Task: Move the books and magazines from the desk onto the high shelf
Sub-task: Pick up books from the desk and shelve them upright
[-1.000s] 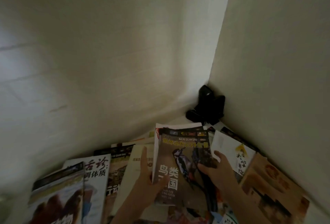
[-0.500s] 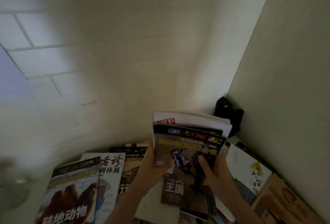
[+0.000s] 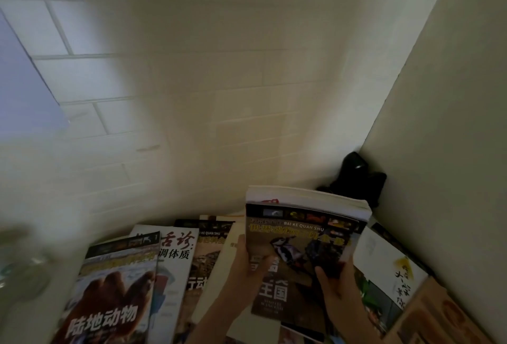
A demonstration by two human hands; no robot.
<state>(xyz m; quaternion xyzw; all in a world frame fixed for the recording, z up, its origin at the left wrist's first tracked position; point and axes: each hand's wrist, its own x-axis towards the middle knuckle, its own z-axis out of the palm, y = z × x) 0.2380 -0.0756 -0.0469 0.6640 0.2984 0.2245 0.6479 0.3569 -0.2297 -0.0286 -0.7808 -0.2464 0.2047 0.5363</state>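
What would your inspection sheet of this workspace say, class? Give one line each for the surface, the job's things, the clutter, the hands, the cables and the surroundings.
Surface: desk, pale, mostly covered by spread books.
Job's things: bird book lifted off the pile together with a thick white-paged book behind it; camel-cover book, white magazine and others lying flat and overlapping.
Clutter: black object in the corner; blurred glass-like item at far left.
Hands: left hand holds the stack's left edge; right hand holds its right edge, thumb on the cover.
Cables: nothing seen.
Surroundings: white tiled wall ahead; plain panel at right; high shelf not in view.
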